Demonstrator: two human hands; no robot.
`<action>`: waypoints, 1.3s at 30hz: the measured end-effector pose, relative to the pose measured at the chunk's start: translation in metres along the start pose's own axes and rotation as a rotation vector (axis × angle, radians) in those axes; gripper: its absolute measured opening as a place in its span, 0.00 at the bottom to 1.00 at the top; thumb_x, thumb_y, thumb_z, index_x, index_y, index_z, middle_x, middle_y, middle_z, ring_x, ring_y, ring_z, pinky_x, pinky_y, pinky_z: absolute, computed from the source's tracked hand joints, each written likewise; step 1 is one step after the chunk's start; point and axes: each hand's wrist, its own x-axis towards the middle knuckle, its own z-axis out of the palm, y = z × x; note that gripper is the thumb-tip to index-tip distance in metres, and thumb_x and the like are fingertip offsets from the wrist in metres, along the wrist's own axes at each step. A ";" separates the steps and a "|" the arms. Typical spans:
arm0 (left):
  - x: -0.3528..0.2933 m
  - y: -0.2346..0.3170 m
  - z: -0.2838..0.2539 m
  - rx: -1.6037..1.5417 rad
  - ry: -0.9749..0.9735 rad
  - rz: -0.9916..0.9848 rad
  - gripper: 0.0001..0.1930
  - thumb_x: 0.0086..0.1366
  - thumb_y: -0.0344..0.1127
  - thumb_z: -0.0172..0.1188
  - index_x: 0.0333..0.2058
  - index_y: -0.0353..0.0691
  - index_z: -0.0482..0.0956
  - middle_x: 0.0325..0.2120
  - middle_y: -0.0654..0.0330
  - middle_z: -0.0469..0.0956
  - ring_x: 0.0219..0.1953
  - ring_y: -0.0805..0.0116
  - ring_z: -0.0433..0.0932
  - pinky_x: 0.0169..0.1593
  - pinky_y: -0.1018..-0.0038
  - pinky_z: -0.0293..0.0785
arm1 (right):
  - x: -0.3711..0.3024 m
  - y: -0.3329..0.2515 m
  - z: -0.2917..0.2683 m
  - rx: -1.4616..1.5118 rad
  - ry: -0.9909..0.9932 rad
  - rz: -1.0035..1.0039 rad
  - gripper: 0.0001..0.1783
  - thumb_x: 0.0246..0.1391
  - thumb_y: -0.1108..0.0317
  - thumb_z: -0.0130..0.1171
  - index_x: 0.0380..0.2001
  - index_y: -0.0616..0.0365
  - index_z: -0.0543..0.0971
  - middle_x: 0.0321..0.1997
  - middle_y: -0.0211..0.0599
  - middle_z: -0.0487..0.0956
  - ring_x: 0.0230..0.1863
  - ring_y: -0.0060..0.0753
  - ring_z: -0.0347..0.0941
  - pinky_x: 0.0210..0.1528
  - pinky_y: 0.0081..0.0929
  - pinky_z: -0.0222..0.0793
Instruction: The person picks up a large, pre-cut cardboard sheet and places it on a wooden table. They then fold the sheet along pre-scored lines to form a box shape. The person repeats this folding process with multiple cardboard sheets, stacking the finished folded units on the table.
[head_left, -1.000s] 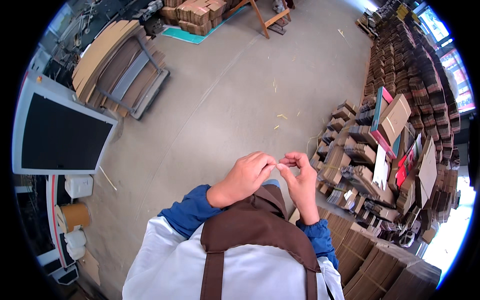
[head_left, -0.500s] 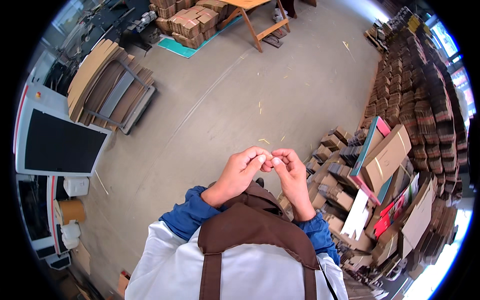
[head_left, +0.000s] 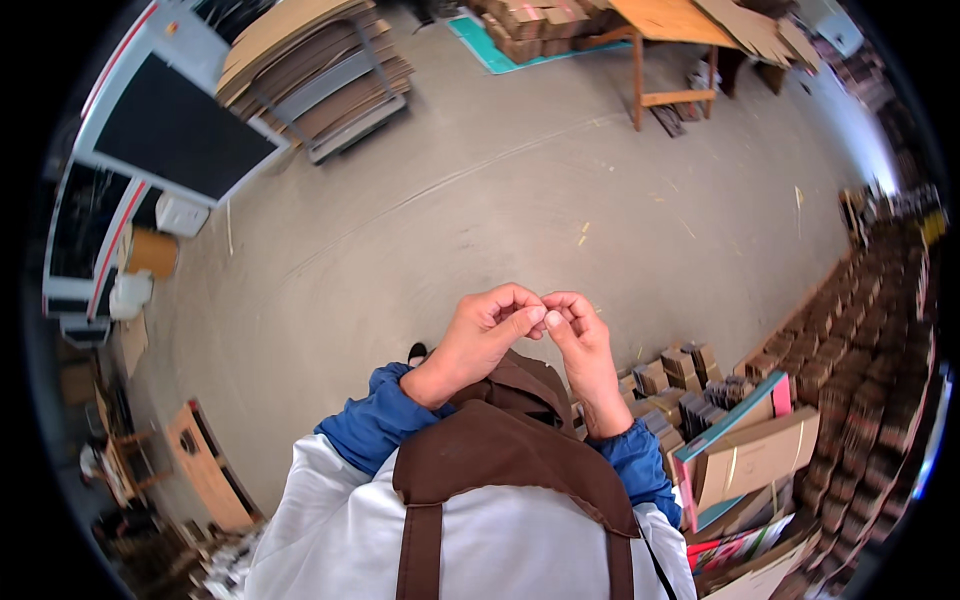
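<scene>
Left hand [head_left: 487, 335] and right hand [head_left: 580, 335] raised before the chest, fingertips pinched together on something too small to identify. Held above the brown apron [head_left: 500, 450], over the concrete floor [head_left: 480, 190]. Easily dropped and lost if the pinch loosens, probably among the cardboard stacks [head_left: 690, 380].

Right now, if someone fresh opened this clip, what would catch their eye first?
Most likely the two bare hands at centre, the left hand and right hand, fingertips pinched together over the bare concrete floor; whatever they pinch is too small to tell. Next come the stacks of flat cardboard boxes along the right side, and the large dark screen at the upper left.
</scene>
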 end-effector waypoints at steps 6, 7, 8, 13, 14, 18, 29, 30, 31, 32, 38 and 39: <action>-0.026 0.019 -0.060 -0.013 0.206 0.063 0.08 0.69 0.31 0.57 0.41 0.33 0.79 0.35 0.61 0.81 0.37 0.77 0.79 0.42 0.79 0.76 | 0.045 0.013 0.060 -0.101 -0.169 0.036 0.12 0.64 0.68 0.56 0.45 0.65 0.73 0.40 0.36 0.79 0.43 0.20 0.75 0.46 0.22 0.72; -0.032 0.022 -0.074 -0.004 0.225 0.081 0.08 0.69 0.31 0.57 0.41 0.33 0.79 0.35 0.61 0.81 0.38 0.77 0.79 0.42 0.79 0.76 | 0.051 0.014 0.075 -0.140 -0.188 0.040 0.13 0.63 0.68 0.57 0.45 0.65 0.73 0.40 0.36 0.80 0.43 0.20 0.75 0.46 0.22 0.72; -0.037 0.025 -0.088 0.022 0.251 0.087 0.08 0.69 0.31 0.57 0.41 0.33 0.79 0.35 0.61 0.81 0.38 0.77 0.79 0.42 0.79 0.76 | 0.057 0.016 0.089 -0.179 -0.205 0.042 0.13 0.63 0.67 0.57 0.45 0.65 0.73 0.40 0.36 0.80 0.43 0.20 0.75 0.46 0.23 0.72; -0.059 0.040 -0.164 0.148 0.323 0.126 0.07 0.68 0.31 0.59 0.41 0.33 0.79 0.34 0.61 0.82 0.36 0.77 0.79 0.41 0.79 0.76 | 0.087 0.027 0.163 -0.459 -0.227 -0.086 0.15 0.59 0.67 0.61 0.45 0.65 0.74 0.40 0.38 0.81 0.42 0.24 0.76 0.46 0.26 0.73; -0.062 0.044 -0.178 0.200 0.343 0.166 0.07 0.67 0.30 0.59 0.40 0.33 0.79 0.33 0.61 0.82 0.36 0.76 0.79 0.40 0.78 0.76 | 0.092 0.026 0.180 -0.495 -0.234 -0.097 0.15 0.58 0.67 0.62 0.45 0.64 0.75 0.40 0.39 0.81 0.42 0.25 0.76 0.46 0.27 0.73; -0.074 0.060 -0.231 0.416 0.396 0.273 0.07 0.65 0.30 0.60 0.39 0.33 0.79 0.31 0.58 0.82 0.34 0.73 0.80 0.38 0.76 0.75 | 0.110 0.028 0.235 -0.644 -0.244 -0.148 0.16 0.57 0.68 0.63 0.45 0.64 0.75 0.41 0.41 0.81 0.42 0.26 0.77 0.46 0.27 0.73; -0.058 0.072 -0.319 0.088 0.363 0.279 0.04 0.68 0.29 0.55 0.38 0.34 0.75 0.31 0.62 0.78 0.34 0.74 0.77 0.40 0.75 0.74 | 0.163 0.052 0.303 -0.439 -0.286 -0.018 0.15 0.60 0.67 0.61 0.46 0.65 0.74 0.40 0.36 0.81 0.41 0.23 0.76 0.46 0.25 0.72; -0.054 0.075 -0.321 0.010 0.346 0.256 0.05 0.68 0.29 0.54 0.38 0.34 0.75 0.31 0.62 0.78 0.35 0.74 0.77 0.41 0.75 0.74 | 0.167 0.051 0.304 -0.433 -0.283 -0.013 0.14 0.61 0.67 0.60 0.46 0.64 0.74 0.39 0.36 0.81 0.41 0.23 0.76 0.46 0.25 0.72; -0.047 0.077 -0.321 -0.067 0.326 0.230 0.05 0.69 0.29 0.54 0.38 0.34 0.75 0.31 0.63 0.78 0.35 0.75 0.76 0.41 0.75 0.74 | 0.172 0.049 0.302 -0.426 -0.276 -0.007 0.14 0.61 0.67 0.59 0.46 0.63 0.73 0.39 0.36 0.81 0.41 0.23 0.76 0.46 0.25 0.72; -0.042 0.079 -0.320 -0.035 0.313 0.219 0.05 0.69 0.30 0.53 0.38 0.34 0.75 0.31 0.63 0.78 0.35 0.75 0.76 0.42 0.75 0.74 | 0.176 0.046 0.299 -0.417 -0.267 -0.004 0.13 0.62 0.68 0.57 0.46 0.63 0.73 0.39 0.36 0.81 0.41 0.23 0.75 0.46 0.25 0.72; 0.003 0.062 -0.314 0.038 0.304 0.194 0.09 0.72 0.30 0.48 0.37 0.34 0.76 0.30 0.61 0.78 0.34 0.74 0.75 0.41 0.75 0.74 | 0.199 0.030 0.261 -0.489 -0.265 -0.023 0.08 0.67 0.69 0.48 0.43 0.61 0.74 0.38 0.35 0.80 0.42 0.25 0.76 0.49 0.27 0.71; 0.013 0.059 -0.309 0.002 0.315 0.136 0.10 0.72 0.31 0.47 0.37 0.33 0.76 0.30 0.61 0.78 0.34 0.73 0.76 0.41 0.75 0.74 | 0.204 0.026 0.246 -0.519 -0.288 -0.004 0.08 0.67 0.69 0.47 0.42 0.61 0.74 0.39 0.35 0.80 0.43 0.25 0.75 0.50 0.27 0.70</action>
